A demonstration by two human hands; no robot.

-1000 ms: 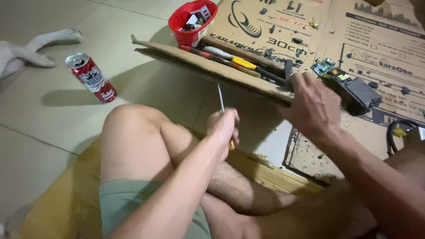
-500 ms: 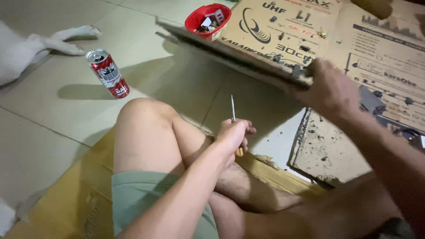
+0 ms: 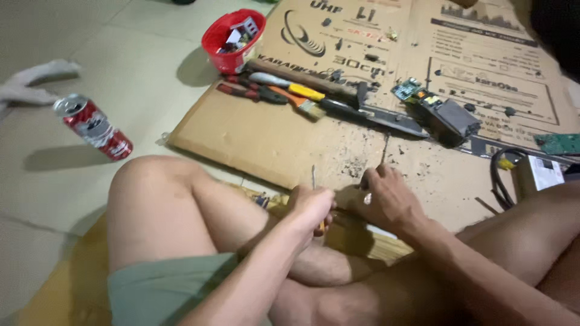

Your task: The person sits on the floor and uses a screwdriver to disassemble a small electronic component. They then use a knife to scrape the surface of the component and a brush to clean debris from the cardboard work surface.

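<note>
My right hand [image 3: 386,202] no longer holds up the edge of the cardboard sheet [image 3: 266,139]; the sheet now lies flat on the floor, its tools back in view at 12 o'clock. The hand now rests low on the near edge, just beside my left hand [image 3: 311,208], at its 3 o'clock. The left hand grips the screwdriver [image 3: 314,181] as before, shaft upright, slightly nearer the sheet. The red can [image 3: 93,127] sits farther toward 9 o'clock in view.

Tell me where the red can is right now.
The red can lies tilted on the floor tiles at the far left of the head view, left of the cardboard and beyond the knee.
</note>
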